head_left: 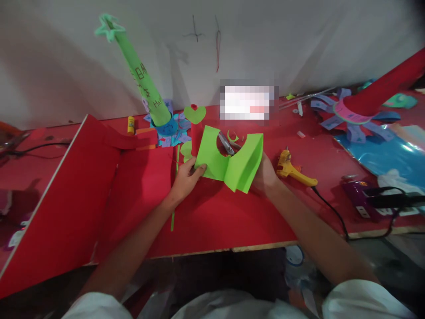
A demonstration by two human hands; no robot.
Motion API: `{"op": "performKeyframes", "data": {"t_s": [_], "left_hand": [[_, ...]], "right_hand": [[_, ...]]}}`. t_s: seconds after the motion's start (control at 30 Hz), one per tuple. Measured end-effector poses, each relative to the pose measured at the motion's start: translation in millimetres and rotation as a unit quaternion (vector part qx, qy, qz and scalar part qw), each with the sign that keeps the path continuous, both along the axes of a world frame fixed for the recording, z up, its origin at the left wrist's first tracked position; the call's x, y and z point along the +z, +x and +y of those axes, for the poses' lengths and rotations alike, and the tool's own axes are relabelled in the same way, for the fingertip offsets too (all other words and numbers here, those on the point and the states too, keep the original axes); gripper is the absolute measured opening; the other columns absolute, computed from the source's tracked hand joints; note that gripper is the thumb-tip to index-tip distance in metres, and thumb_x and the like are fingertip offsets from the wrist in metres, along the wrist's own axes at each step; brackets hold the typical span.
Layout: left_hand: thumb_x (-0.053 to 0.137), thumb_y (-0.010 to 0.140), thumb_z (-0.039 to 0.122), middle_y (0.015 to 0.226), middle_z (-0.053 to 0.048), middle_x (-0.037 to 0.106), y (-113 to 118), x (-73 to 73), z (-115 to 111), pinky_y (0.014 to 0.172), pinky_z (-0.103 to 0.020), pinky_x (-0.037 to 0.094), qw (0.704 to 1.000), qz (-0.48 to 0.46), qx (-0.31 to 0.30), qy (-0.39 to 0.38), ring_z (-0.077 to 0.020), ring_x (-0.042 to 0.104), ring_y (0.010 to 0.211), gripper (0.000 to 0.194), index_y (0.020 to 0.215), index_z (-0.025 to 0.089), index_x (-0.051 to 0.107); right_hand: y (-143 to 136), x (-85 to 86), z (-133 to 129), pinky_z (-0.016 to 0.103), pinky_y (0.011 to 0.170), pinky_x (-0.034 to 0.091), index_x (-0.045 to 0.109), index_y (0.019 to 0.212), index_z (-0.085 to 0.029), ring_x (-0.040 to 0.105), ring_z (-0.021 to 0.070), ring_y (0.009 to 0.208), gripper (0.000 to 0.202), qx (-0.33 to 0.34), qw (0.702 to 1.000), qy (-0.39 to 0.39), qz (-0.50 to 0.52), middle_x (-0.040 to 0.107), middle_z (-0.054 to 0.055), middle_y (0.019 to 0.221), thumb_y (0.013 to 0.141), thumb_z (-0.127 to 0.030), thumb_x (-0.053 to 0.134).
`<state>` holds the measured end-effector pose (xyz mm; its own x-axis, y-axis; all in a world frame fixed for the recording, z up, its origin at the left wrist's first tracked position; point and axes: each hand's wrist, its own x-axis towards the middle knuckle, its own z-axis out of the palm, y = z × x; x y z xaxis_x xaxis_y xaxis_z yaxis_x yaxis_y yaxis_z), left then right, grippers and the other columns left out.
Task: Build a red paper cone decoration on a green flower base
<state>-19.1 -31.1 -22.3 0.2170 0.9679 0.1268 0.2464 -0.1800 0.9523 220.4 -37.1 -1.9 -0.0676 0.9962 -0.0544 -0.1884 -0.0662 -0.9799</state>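
Light-green paper (214,165), one piece: creased into panels, a large rounded opening cut in its upper edge; held raised over the red surface (229,221), between both hands.

Left hand (186,173): fingers pinching the left panel, thumb on the front face. Right hand (265,172): behind the right-hand folds — fingers hidden, so their closure cannot be told.

State of work: cutting and creasing appear done on this piece; it is loose in the hands, with no join to another part visible. Fastening, if any, would be outstanding.

Just beyond: grey metal tool (226,144), showing through the opening, type unclear; red tube (196,137) with a green heart (195,114) at its top.

To the right: yellow glue gun (294,170), lying unheld.

To the left: folded red board (63,199); yellow glue stick (131,126), upright; green paper tower (142,84), seemingly complete, star-topped, standing in a blue collar (164,126).
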Motion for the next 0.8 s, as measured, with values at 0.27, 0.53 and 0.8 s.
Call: {"op": "performKeyframes", "data": {"t_s": [0.27, 0.53, 0.8], "left_hand": [[0.069, 0.091, 0.046, 0.073, 0.003, 0.051, -3.0, -6.2, 3.1, 0.062, -0.026, 0.037, 0.999, -0.009, 0.042, 0.027, -0.0118, 0.045, 0.066, 0.031, 0.080, 0.019, 0.057], [0.067, 0.092, 0.056, 0.074, 0.003, 0.048, 0.3, -1.9, -2.0, 0.061, -0.025, 0.040, 1.000, 0.001, 0.008, 0.029, -0.0131, 0.047, 0.067, 0.038, 0.082, 0.021, 0.053], [0.066, 0.094, 0.056, 0.078, 0.001, 0.056, 4.7, -4.5, -10.8, 0.072, -0.029, 0.050, 0.997, 0.033, -0.071, 0.012, -0.0164, 0.056, 0.075, 0.037, 0.096, 0.020, 0.058]], "right_hand": [[10.3, 1.6, 1.2, 0.048, 0.075, 0.063, 0.069, 0.091, -0.028, 0.075, 0.0349, 0.095, 0.041, 0.026, 0.979, -0.125, 0.160, 0.078, 0.012, 0.095, 0.084, -0.067, 0.056], [11.2, -11.1, 7.8, 0.042, 0.060, 0.056, 0.066, 0.091, -0.026, 0.069, 0.0300, 0.074, 0.051, -0.007, 0.997, -0.043, 0.061, 0.068, 0.007, 0.073, 0.086, -0.075, 0.052], [-3.8, -8.8, -5.4, 0.025, 0.043, 0.028, 0.061, 0.100, -0.027, 0.037, 0.0088, 0.047, 0.038, 0.048, 0.994, 0.015, 0.093, 0.050, -0.008, 0.063, 0.083, -0.056, 0.079]]}}
